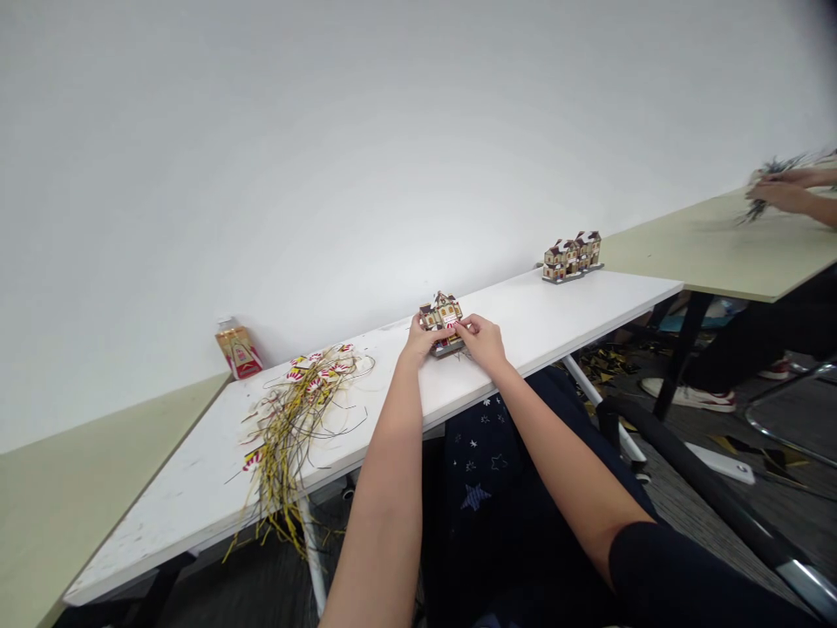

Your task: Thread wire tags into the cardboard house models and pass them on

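Observation:
A miniature snow-topped model house (443,307) rests on the white table in front of me. My left hand (418,338) is closed around its left side, with the thumb across the front. At the house's lower front, the fingers of my right hand (482,340) pinch at a small red-and-white striped piece (451,326); the fingertips partly cover it. Left of my hands lies a tangled bundle of yellow and dark wires (288,436). Several striped pieces (314,382) are attached to it, and the loose ends hang over the table's front edge.
Two similar model houses (572,257) stand farther right on the white table (385,392). A red-and-gold package (239,349) leans by the wall at left. Another person's hands (785,190) hold dark strands over the adjoining table (725,240). A black chair armrest (706,488) is at right.

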Motion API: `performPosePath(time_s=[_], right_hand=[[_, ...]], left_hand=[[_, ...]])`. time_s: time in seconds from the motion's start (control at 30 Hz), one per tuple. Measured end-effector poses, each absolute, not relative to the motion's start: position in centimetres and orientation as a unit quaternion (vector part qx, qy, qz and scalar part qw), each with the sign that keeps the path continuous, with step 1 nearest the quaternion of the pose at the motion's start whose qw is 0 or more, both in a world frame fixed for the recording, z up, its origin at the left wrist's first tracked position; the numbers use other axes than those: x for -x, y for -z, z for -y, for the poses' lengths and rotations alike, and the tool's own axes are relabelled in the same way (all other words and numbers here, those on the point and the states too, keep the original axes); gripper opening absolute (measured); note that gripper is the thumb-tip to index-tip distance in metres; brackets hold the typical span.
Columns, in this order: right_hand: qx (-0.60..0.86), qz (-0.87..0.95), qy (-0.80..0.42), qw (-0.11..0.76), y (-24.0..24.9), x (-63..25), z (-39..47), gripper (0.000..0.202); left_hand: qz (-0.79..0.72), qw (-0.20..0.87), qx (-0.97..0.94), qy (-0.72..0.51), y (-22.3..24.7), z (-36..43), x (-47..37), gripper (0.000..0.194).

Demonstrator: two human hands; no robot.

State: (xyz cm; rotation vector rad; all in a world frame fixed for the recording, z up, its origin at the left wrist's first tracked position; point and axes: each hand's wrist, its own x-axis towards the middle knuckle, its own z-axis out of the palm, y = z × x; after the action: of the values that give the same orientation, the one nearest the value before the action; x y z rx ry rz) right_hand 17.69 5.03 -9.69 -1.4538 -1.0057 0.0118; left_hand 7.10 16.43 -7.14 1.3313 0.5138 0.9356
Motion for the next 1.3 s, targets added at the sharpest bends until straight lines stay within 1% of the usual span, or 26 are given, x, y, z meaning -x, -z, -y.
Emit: performPosePath(time_s=[0.53,0.67,0.83,1.1,1.3], right_hand=[[0.650,0.428,-0.010,0.628,9.97,-17.99,-5.41,0.031],[0.664,0.431,0.010,0.611,9.70,-17.81,-5.13,0.034],[0.683,0.437,0.015,0.585,9.57,-17.73,-5.01,0.035],[0.667,0.488,0.028,0.563,9.96,-17.86,-5.26,0.033],[0.649,0.481,0.034,0.589,10.18,-18.03,-5.52,0.032]], left_hand=[[-0.249,0.639,-0.581,-0.438,7.03,-16.48,-7.26,0.088],[-0.255,0.632,-0.581,-0.446,6.93,-16.28,-7.25,0.092],[-0.259,0.627,-0.579,-0.451,6.90,-16.24,-7.18,0.090],[-0.283,0.604,-0.590,-0.455,6.63,-16.05,-6.95,0.101],[-0.256,0.604,-0.597,-0.462,6.41,-15.76,-6.79,0.092]])
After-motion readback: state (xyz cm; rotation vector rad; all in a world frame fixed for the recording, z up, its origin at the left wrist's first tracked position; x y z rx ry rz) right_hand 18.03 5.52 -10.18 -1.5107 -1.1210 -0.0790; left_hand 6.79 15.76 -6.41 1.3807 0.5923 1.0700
